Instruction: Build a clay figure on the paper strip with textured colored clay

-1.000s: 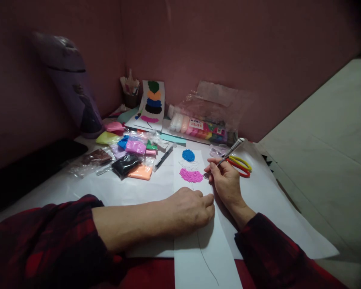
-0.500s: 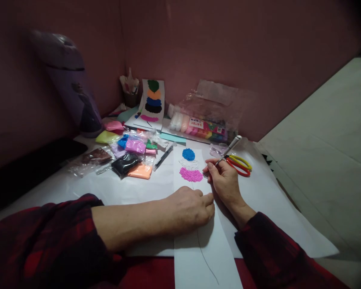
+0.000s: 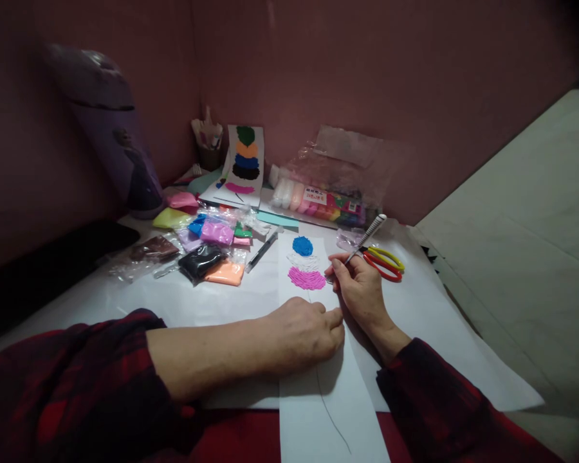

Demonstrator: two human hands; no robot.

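A long white paper strip [image 3: 330, 418] lies in front of me. It bears a blue clay patch [image 3: 302, 245], a white clay patch [image 3: 303, 262] and a magenta clay patch [image 3: 307, 278], with a thin drawn line running down from them. My right hand [image 3: 359, 286] pinches a slim tool with a black-and-white striped handle [image 3: 374, 230]; its thin metal tip is beside the magenta patch's right end. Below the patches, my left hand [image 3: 306, 334] rests across the strip, fingers curled together near its right edge. What those fingers hold, if anything, is hidden.
Red and yellow-handled scissors [image 3: 385, 263] lie just beyond my right hand. At left are a pen [image 3: 264, 251] and several clay packets [image 3: 217, 233]. A finished-looking clay card [image 3: 246, 157], a bag of clay [image 3: 318, 198] and a purple container [image 3: 110, 138] stand towards the walls.
Both hands and the striped tool stay almost exactly where they were. Only a very slight shift of the whole view shows.
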